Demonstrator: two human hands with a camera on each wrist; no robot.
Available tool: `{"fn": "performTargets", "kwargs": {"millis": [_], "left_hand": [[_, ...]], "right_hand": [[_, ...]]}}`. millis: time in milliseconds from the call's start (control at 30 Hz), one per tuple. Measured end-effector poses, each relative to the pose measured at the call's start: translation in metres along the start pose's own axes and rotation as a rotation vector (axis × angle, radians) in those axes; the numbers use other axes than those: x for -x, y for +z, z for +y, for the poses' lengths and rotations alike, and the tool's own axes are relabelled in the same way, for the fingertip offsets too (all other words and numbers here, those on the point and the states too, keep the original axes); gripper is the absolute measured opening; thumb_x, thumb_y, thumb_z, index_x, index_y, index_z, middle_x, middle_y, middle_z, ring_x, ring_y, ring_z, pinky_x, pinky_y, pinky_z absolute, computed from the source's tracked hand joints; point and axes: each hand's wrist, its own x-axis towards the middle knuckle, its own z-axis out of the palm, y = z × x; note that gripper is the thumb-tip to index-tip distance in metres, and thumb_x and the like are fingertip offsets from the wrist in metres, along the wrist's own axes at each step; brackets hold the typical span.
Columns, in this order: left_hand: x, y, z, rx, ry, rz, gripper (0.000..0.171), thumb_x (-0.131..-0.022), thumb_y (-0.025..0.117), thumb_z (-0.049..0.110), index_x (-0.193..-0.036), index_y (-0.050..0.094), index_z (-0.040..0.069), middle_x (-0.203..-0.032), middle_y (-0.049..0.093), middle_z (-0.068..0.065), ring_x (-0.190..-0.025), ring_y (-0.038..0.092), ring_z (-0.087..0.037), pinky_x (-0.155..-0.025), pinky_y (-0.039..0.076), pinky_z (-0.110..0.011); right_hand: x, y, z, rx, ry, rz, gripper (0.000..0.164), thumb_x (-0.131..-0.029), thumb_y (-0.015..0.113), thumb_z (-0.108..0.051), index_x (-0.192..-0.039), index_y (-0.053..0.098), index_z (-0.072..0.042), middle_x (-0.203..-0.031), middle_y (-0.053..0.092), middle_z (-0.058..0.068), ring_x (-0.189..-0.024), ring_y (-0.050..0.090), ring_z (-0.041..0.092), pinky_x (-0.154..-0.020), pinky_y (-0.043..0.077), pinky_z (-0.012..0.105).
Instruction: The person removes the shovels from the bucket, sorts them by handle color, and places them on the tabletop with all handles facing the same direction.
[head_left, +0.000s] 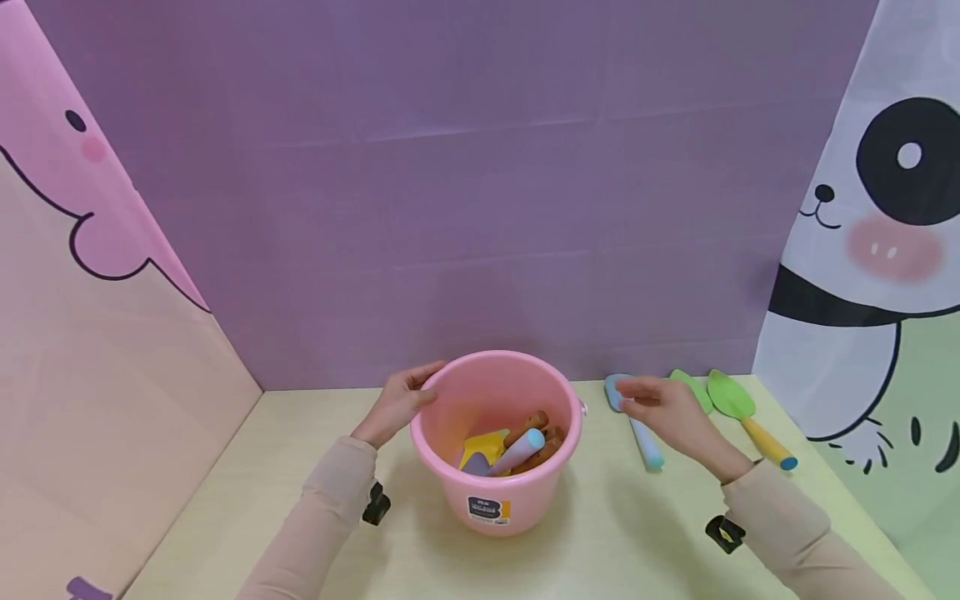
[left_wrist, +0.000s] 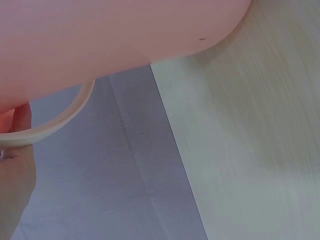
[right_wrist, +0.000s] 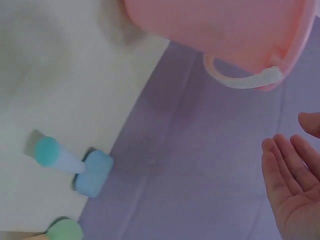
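A pink bucket (head_left: pixel 532 504) stands upright on the table. My left hand (head_left: pixel 393 408) grips the left side of its rim, thumb over the edge; in the left wrist view the bucket's curved handle (left_wrist: pixel 62 117) runs past this hand. Inside lie a yellow toy piece (head_left: pixel 486 446), several brown pieces (head_left: pixel 546 450) and a tool with a lilac handle (head_left: pixel 517 454) tipped in blue. My right hand (head_left: pixel 671 417) hovers to the right of the bucket with nothing in it, fingers fairly straight in the right wrist view. It partly overlaps a blue-headed toy shovel (head_left: pixel 643 442).
Farther right lies a green toy shovel (head_left: pixel 731 396) with a yellow handle, and beside it a second green piece (head_left: pixel 692 390) half hidden behind my right hand. A purple backdrop (head_left: pixel 480 208) rises at the table's far edge, with printed panels on both sides.
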Motion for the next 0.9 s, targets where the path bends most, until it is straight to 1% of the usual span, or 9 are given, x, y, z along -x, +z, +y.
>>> {"fn": "performTargets", "kwargs": {"millis": [100,267,467,533,633,733,800,900], "left_hand": [[0.0,0.0,0.0,0.005,-0.004,0.004,0.05,-0.087,0.051,0.004,-0.136,0.044,0.007,-0.136,0.048,-0.014,-0.118,0.052,-0.029,-0.094,0.045,-0.037],[0.002,0.001,0.002,0.011,-0.007,0.004,0.049,-0.088,0.051,0.004,-0.136,0.043,0.006,-0.136,0.047,-0.014,-0.119,0.052,-0.029,-0.095,0.045,-0.036],[0.001,0.001,0.002,0.015,-0.008,0.005,0.049,-0.088,0.051,0.004,-0.136,0.043,0.007,-0.136,0.048,-0.014,-0.118,0.052,-0.029,-0.094,0.045,-0.036],[0.001,0.0,0.002,0.013,-0.01,0.004,0.049,-0.088,0.05,0.004,-0.137,0.043,0.007,-0.136,0.048,-0.014,-0.118,0.052,-0.029,-0.094,0.045,-0.036],[0.002,0.0,0.003,0.012,-0.012,0.002,0.05,-0.088,0.05,0.004,-0.137,0.043,0.007,-0.136,0.048,-0.014,-0.118,0.052,-0.029,-0.094,0.046,-0.036],[0.002,0.0,0.003,0.015,-0.011,0.005,0.05,-0.088,0.05,0.004,-0.137,0.043,0.007,-0.136,0.048,-0.014,-0.118,0.052,-0.029,-0.094,0.046,-0.036],[0.002,0.0,0.003,0.012,-0.006,0.003,0.05,-0.088,0.05,0.004,-0.137,0.042,0.006,-0.136,0.048,-0.015,-0.117,0.053,-0.03,-0.093,0.046,-0.036],[0.002,0.0,0.002,0.013,-0.002,0.001,0.049,-0.088,0.05,0.004,-0.137,0.043,0.006,-0.135,0.048,-0.015,-0.117,0.053,-0.029,-0.093,0.047,-0.035]], "right_hand": [[-0.002,-0.002,-0.009,0.015,-0.032,-0.005,0.031,-0.085,0.062,-0.013,-0.112,0.063,0.002,-0.108,0.066,0.017,-0.096,0.064,0.029,-0.081,0.052,0.037],[-0.004,-0.005,-0.022,0.012,-0.061,-0.023,0.03,-0.086,0.062,-0.016,-0.112,0.064,-0.001,-0.109,0.066,0.014,-0.098,0.064,0.028,-0.081,0.052,0.035],[-0.007,-0.003,-0.034,-0.033,-0.066,-0.084,0.032,-0.086,0.062,-0.018,-0.114,0.063,-0.004,-0.115,0.063,0.012,-0.103,0.061,0.029,-0.08,0.053,0.033],[-0.008,-0.001,-0.037,-0.049,-0.078,-0.105,0.031,-0.086,0.063,-0.017,-0.114,0.063,-0.006,-0.115,0.063,0.01,-0.103,0.061,0.029,-0.081,0.053,0.034],[-0.009,0.005,-0.04,-0.062,-0.123,-0.133,0.03,-0.084,0.064,-0.015,-0.113,0.064,-0.006,-0.114,0.064,0.009,-0.102,0.061,0.027,-0.084,0.052,0.038],[-0.009,0.013,-0.041,-0.06,-0.183,-0.169,0.031,-0.084,0.065,-0.013,-0.114,0.064,-0.004,-0.112,0.065,0.009,-0.101,0.062,0.026,-0.086,0.051,0.041],[-0.009,0.019,-0.041,-0.048,-0.222,-0.19,0.031,-0.083,0.065,-0.011,-0.113,0.064,-0.003,-0.11,0.066,0.009,-0.1,0.062,0.026,-0.086,0.051,0.041],[-0.009,0.027,-0.043,-0.034,-0.271,-0.226,0.029,-0.083,0.065,-0.009,-0.111,0.065,-0.002,-0.108,0.066,0.01,-0.097,0.063,0.024,-0.084,0.052,0.038]]}}
